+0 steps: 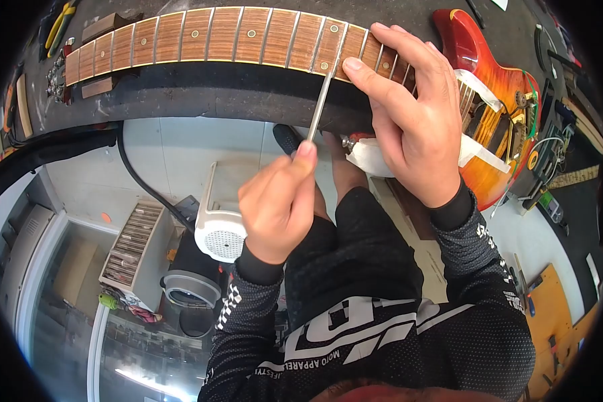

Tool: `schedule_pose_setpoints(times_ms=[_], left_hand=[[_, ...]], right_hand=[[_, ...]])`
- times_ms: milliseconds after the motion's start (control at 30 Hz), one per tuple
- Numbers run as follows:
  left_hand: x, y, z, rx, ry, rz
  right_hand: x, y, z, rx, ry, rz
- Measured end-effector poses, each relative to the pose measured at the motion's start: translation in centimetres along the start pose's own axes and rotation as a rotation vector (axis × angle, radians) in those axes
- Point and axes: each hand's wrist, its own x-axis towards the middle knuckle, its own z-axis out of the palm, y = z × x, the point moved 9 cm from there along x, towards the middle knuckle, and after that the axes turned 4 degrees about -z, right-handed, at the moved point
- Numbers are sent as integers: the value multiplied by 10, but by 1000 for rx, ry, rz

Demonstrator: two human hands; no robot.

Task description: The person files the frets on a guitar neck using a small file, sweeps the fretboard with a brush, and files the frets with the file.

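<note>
Fingers (305, 151) of the left hand (275, 204) are closed around a thin metal rod (321, 107), gripping its lower end between the thumb and the curled forefinger. It slants up to the near edge of the guitar's neck (201, 41), meeting it at one of the metal frets (just where its tip stops along that bright line, I cannot tell). The right hand (419, 107) grips nothing; it is spread palm down over the neck, with the thumb on the wood just right of the rod and the forefinger reaching to the far edge. The guitar (496, 124) lies face up across a dark surface (208, 94), its red and orange body on the right and its long brown neck running off to the left. Strips of pale tape (484, 154) are stuck on the body, beside a bundle of loose strings. Near the far left end of the neck sit small wooden blocks (106, 27), with yellow-handled pliers (61, 30) beyond them. A white stool (219, 231) stands on the floor, left of the person's legs.
</note>
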Motion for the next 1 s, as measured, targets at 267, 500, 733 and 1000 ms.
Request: schedule_pose_setpoints(times_ms=[267, 500, 733, 1000], left_hand=[[1, 1, -3, 46, -50, -15], [57, 4, 21, -87, -7, 18], [19, 1, 9, -37, -10, 0], [14, 1, 7, 39, -12, 9]], right_hand=[[0, 1, 0, -2, 12, -7], [-1, 0, 1, -12, 9, -9], [2, 1, -2, 6, -11, 10], [1, 0, -1, -5, -2, -4]])
